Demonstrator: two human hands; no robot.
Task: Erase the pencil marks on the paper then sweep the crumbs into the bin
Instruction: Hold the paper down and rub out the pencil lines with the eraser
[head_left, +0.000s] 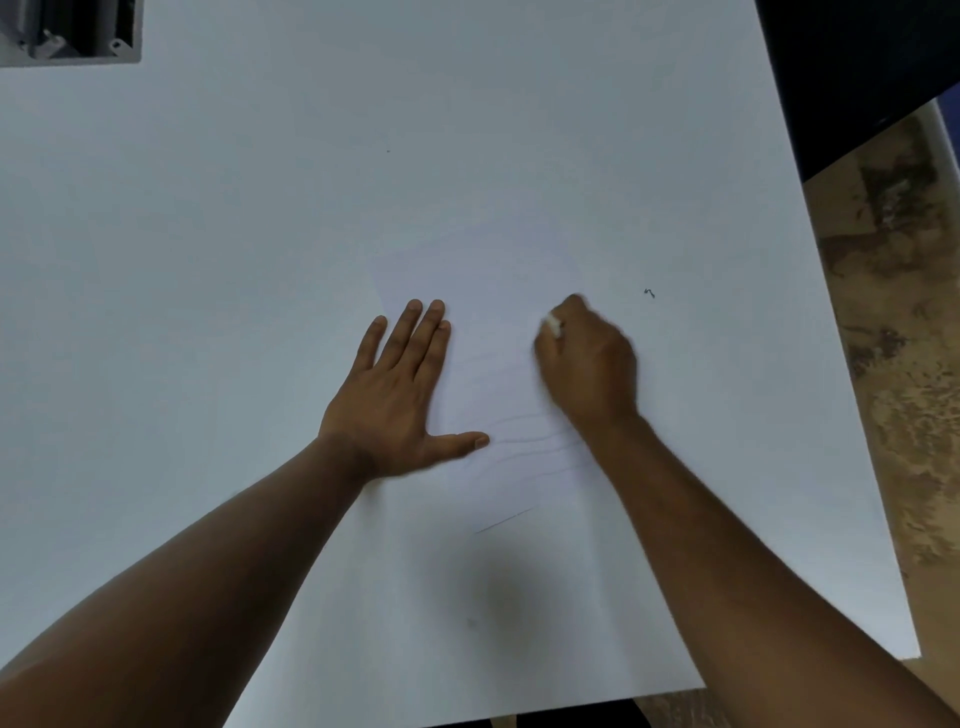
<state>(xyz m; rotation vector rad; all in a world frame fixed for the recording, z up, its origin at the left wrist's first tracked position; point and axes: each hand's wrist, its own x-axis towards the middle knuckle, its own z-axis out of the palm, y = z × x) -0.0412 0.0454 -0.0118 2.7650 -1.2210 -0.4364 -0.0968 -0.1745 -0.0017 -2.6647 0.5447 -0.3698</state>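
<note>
A white sheet of paper (498, 291) lies on the white table (234, 234), hard to tell apart from it. My left hand (400, 384) presses flat on the sheet's left side, fingers straight and thumb spread. My right hand (584, 364) is curled round a small white eraser (553, 325), which peeks out at its fingertips and touches the paper; the hand is motion-blurred. Faint pencil lines (530, 444) cross the paper between my wrists, and a short darker stroke (504, 520) lies lower down. A tiny dark crumb (649, 293) sits on the table right of my right hand.
A grey rectangular opening (72, 31) with metal parts inside is set in the table's far left corner. The table's right edge (841, 364) runs diagonally, with mottled brown floor (904, 312) beyond. A dark object (857, 62) fills the top right corner.
</note>
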